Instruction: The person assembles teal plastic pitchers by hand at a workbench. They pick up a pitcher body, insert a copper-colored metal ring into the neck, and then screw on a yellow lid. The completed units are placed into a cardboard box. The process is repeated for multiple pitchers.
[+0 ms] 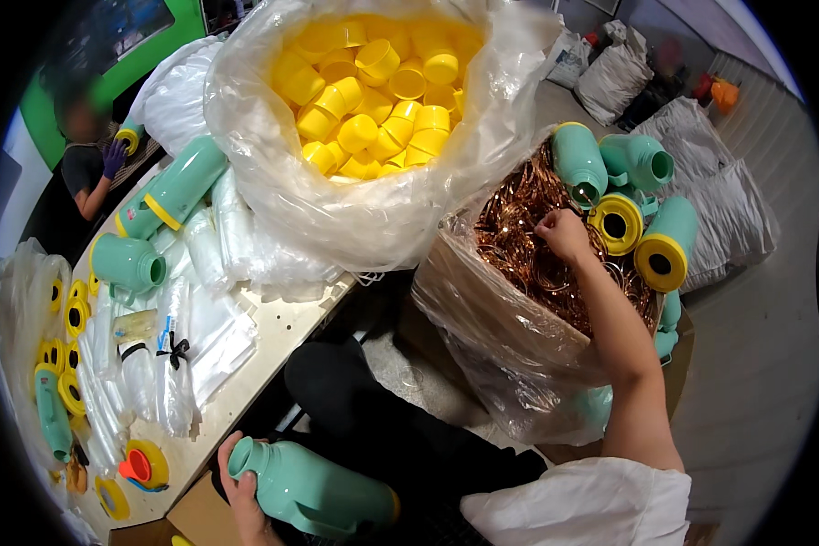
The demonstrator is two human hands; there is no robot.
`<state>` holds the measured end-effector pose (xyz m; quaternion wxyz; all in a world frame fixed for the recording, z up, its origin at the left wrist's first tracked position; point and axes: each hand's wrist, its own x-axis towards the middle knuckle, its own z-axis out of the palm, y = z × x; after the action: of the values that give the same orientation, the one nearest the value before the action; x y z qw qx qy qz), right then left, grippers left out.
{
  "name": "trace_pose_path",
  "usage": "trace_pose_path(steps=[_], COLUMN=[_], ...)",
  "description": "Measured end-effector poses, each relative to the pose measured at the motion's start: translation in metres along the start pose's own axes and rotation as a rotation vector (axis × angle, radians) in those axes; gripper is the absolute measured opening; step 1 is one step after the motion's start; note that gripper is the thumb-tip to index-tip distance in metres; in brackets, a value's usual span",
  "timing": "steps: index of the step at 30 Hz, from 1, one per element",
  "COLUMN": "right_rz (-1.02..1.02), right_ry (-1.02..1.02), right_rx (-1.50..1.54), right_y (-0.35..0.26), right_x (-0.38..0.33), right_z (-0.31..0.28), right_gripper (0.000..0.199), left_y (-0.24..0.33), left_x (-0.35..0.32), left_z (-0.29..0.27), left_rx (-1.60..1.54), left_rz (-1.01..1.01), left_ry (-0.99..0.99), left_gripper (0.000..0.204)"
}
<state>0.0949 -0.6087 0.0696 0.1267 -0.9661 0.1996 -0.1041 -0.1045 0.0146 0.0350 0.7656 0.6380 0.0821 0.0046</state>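
Left hand point(240, 491) gripped a green bottle point(311, 485) by its neck end, near the bench point(278, 318). Right hand point(565, 236), fingers curled, reached among copper-coloured rings point(541, 284); I could not tell whether it held any.

No lettering, number or sign can be read across this work area. A small reddish mark shows on a green flask point(138, 221) lying at the left of the table point(291, 314), and a blue one on a clear plastic packet point(173, 378) closed with a black tie point(175, 349); both are too small to make out.
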Motion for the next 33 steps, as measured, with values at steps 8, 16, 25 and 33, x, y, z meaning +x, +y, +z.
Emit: trace_pose_path(steps=[8, 16, 25, 33], right_rz=[-0.097, -0.466, -1.712, -1.591], right_ry=[-0.052, 0.253, -0.201, -0.105], right_rx=[0.215, 0.198, 0.673, 1.018], right_y=[-0.035, -0.115, -0.345, -0.357], right_x=[-0.022, -0.079, -0.25, -0.305], right_z=[-0.03, -0.059, 0.052, 0.078], right_gripper=[0.011, 0.012, 0.026, 0.024], left_y=[-0.006, -0.005, 0.012, 0.008], left_x=[-0.012, -0.013, -0.016, -0.042], left_z=[-0.009, -0.01, -0.003, -0.013], left_rx=[-0.067, -0.065, -0.162, -0.148], left_rz=[0.008, 0.03, 0.209, 0.152], left_ry=[0.119, 0.077, 0.068, 0.134], left_gripper=[0.085, 0.085, 0.079, 0.071])
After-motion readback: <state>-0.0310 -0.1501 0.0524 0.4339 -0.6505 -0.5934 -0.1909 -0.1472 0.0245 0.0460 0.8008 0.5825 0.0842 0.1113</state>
